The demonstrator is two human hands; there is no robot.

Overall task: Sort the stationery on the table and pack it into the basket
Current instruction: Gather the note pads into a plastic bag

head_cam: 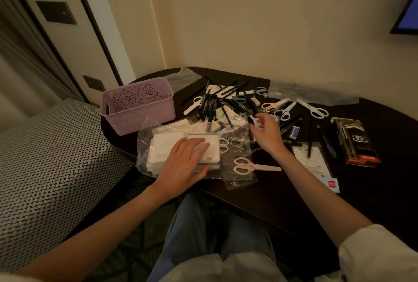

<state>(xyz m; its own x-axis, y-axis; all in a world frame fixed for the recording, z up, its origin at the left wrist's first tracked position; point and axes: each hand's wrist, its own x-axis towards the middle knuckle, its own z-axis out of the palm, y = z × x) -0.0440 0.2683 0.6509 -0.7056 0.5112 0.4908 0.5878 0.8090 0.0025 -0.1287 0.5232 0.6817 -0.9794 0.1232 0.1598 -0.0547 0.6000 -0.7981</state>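
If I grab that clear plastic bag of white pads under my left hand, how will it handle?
The clear bag looks thin and crinkled, so it will probably flop and slip unless supported underneath. The white pads inside sit unevenly stacked and may slide about. The left hand rests flat on it; scooping from below seems safer than pinching a corner.

Hotel-like room, wall TV (407, 10), patterned bed (45, 157)
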